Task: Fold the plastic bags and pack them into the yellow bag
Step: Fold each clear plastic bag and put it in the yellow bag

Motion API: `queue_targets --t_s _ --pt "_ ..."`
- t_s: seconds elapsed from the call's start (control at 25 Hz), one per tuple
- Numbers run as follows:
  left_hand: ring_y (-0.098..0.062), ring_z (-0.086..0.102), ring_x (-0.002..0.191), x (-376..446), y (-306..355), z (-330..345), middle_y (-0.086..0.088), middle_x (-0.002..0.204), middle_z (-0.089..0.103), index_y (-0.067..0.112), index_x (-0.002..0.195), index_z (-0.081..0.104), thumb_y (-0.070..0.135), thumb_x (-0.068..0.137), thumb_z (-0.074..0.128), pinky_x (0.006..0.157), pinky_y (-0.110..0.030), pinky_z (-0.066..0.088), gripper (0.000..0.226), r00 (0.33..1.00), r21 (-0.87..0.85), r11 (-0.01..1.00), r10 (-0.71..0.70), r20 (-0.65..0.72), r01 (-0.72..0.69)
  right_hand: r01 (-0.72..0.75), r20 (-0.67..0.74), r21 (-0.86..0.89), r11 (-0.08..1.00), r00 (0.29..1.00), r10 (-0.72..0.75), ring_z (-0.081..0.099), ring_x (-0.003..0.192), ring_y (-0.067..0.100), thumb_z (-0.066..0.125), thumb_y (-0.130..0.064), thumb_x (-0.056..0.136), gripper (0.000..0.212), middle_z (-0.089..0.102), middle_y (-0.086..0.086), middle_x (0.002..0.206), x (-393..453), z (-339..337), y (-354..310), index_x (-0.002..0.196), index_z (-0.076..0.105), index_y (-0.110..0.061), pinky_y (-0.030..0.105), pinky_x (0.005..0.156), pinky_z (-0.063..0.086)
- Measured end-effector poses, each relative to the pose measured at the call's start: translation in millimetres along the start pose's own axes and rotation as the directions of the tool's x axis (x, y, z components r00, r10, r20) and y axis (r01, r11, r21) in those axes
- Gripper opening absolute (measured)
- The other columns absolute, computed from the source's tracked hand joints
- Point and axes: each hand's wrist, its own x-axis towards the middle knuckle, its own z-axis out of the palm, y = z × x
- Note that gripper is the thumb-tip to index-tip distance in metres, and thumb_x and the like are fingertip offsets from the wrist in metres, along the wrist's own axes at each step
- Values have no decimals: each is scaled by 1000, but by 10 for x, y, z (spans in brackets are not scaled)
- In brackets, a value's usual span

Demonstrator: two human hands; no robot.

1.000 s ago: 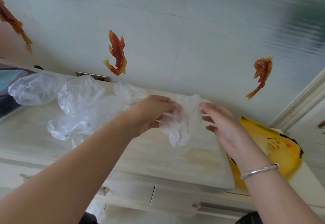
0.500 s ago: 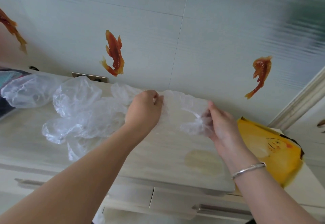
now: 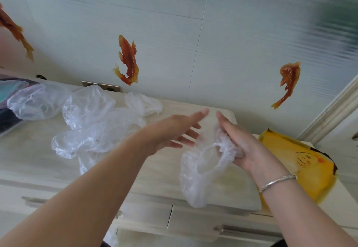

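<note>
Released by the left hand [image 3: 170, 132], whose fingers now spread straight, the crinkly clear plastic bag [image 3: 197, 171] dangles above the pale countertop [image 3: 29, 150], its gathered rim bunched in the right hand [image 3: 244, 148], beside the glossy yellow bag [image 3: 302, 171].

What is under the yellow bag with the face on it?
The yellow bag lies flat on the cabinet top, its near edge over the front. Anything beneath or inside it is covered, so I cannot tell.
</note>
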Motion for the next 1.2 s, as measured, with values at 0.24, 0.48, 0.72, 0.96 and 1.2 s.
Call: queue_targets --t_s 0.24,0.48,0.72,0.96,1.2 --pt "-13 46 58 80 -25 121 -2 69 53 11 83 69 29 90 64 57 -21 41 20 971 -115 978 153 -185 -176 -59 70 482 874 997 28 66 74 26 38 -57 96 60 69 13 88 41 -23 3 98 66 -4 31 72 56" --pt "-22 51 65 142 46 120 -10 72 53 10 83 67 30 99 49 64 -31 50 32 902 -402 853 164 -399 -333 -137 215 457 879 976 40 58 118 32 42 -51 95 66 61 18 127 -41 113 53 132 54 2 43 103 42" --pt "-22 50 60 273 -131 9 -10 69 53 0 80 55 28 102 35 55 -32 43 41 721 149 960 278 -635 -239 132 -92 350 927 990 -106 70 63 17 55 -23 96 18 69 6 69 -69 203 -2 88 59 -7 27 58 53" --pt "-25 54 56 278 -180 28 -6 64 56 6 87 60 32 102 37 57 -39 49 37 659 426 883 440 -610 -195 411 -412 -147 900 802 -434 59 48 15 61 -31 93 43 60 6 54 -80 153 -3 65 51 0 32 54 49" --pt "-18 45 44 286 -190 -30 1 54 48 13 88 62 31 100 43 51 -37 46 29 701 399 894 417 -579 -203 377 -521 -67 924 777 -355 40 43 13 63 -41 90 39 45 5 53 39 -153 -18 64 57 -12 20 41 31"
